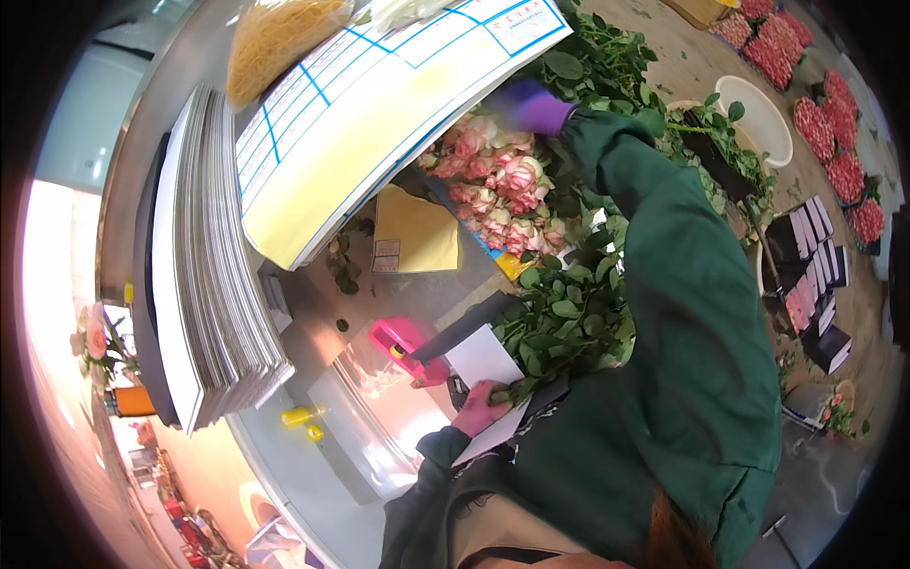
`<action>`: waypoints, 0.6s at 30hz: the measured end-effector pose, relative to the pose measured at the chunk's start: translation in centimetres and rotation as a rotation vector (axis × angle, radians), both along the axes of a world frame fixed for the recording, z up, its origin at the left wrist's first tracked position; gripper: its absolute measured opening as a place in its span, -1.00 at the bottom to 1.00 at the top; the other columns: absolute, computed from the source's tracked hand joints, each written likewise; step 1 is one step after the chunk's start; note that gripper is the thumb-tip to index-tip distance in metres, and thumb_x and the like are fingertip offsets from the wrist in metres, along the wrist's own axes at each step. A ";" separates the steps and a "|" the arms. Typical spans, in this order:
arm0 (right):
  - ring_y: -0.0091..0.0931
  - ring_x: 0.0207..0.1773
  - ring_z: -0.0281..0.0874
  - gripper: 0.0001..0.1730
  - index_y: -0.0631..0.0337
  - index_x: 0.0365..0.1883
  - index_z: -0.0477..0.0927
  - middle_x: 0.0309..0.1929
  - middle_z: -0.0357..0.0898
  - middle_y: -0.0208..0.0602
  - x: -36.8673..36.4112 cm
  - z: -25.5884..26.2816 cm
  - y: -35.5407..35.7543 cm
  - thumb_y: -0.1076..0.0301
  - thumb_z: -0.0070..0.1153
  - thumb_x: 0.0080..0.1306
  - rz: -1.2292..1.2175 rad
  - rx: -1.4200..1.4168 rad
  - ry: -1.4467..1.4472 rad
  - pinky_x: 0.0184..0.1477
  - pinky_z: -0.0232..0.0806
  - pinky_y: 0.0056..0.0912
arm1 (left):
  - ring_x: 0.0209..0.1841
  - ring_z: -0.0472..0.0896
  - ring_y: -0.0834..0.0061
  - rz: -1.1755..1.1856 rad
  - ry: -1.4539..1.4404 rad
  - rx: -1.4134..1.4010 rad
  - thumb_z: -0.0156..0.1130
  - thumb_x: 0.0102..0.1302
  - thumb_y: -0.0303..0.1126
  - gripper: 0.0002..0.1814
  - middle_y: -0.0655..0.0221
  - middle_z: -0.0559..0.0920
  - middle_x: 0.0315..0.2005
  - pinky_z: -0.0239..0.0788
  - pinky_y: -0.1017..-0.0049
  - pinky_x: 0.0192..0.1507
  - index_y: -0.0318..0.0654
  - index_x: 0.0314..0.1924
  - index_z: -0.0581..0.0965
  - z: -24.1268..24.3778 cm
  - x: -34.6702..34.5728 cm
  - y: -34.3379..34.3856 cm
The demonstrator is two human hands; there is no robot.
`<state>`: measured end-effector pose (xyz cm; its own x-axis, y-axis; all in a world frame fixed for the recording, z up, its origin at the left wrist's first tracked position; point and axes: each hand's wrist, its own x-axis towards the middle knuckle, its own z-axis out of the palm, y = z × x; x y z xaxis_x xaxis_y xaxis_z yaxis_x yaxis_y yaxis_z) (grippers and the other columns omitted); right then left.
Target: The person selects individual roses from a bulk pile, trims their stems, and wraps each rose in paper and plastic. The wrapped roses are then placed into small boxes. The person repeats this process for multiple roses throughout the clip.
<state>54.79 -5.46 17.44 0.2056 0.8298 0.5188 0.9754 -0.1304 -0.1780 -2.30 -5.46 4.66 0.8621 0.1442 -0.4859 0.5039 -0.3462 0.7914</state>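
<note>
My left hand (483,409), in a pink glove, lies on a white paper sheet (485,358), its fingers curled beside leafy green stems (561,309); whether it grips paper or stems is unclear. My right hand (530,107), in a purple glove, reaches out beyond pink-and-cream roses (519,178). Motion blurs it, and its fingertips are hidden near the printed sheets. A pink tape dispenser (398,341) stands left of the stems, beside a dark strip (466,327). Clear plastic film (370,405) covers part of the worktop. A torn yellow paper piece (416,235) lies near the roses.
A thick stack of sheets (213,270) stands at left, beside large printed yellow-and-white sheets (355,128). A bag of rubber bands (281,43) sits at top. Yellow tape rolls (295,416) are near the edge. On the floor at right are a white basin (757,121) and wrapped flower bundles (839,121).
</note>
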 end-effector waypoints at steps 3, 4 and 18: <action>-0.11 -0.12 0.63 -0.65 0.09 -0.25 0.65 -0.22 0.65 -0.07 -0.6 2.1 0.1 0.17 0.28 -0.01 -0.018 -0.123 0.090 -0.13 0.47 -0.04 | 0.11 0.48 0.13 0.015 -0.022 -0.039 0.39 0.19 -0.22 -0.54 0.09 0.54 -0.04 0.31 0.28 0.20 -0.32 0.02 0.55 -1.1 -0.8 0.0; -0.11 -0.12 0.63 -0.65 0.08 -0.26 0.66 -0.20 0.66 -0.07 0.0 1.7 0.1 0.15 0.28 -0.01 -0.055 -0.121 0.076 -0.14 0.47 -0.04 | 0.11 0.48 0.12 -0.031 -0.014 -0.009 0.39 0.19 -0.22 -0.54 0.09 0.54 -0.04 0.31 0.27 0.20 -0.32 0.02 0.54 -0.4 -0.2 0.3; -0.09 -0.11 0.61 -0.66 0.14 -0.15 0.65 -0.18 0.65 -0.05 -3.3 2.6 -4.0 0.15 0.22 0.17 -0.031 -0.190 0.171 -0.07 0.45 -0.08 | 0.08 0.54 0.05 -0.057 -0.051 0.088 0.39 0.12 -0.08 -0.45 -0.01 0.61 -0.08 0.36 0.20 0.17 -0.31 0.01 0.59 -0.4 -0.5 0.4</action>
<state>51.51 -9.47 20.02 0.3037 0.9011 0.3095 0.9283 -0.2066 -0.3093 -2.77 -5.07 4.30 0.8933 0.1340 -0.4290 0.4413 -0.4424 0.7808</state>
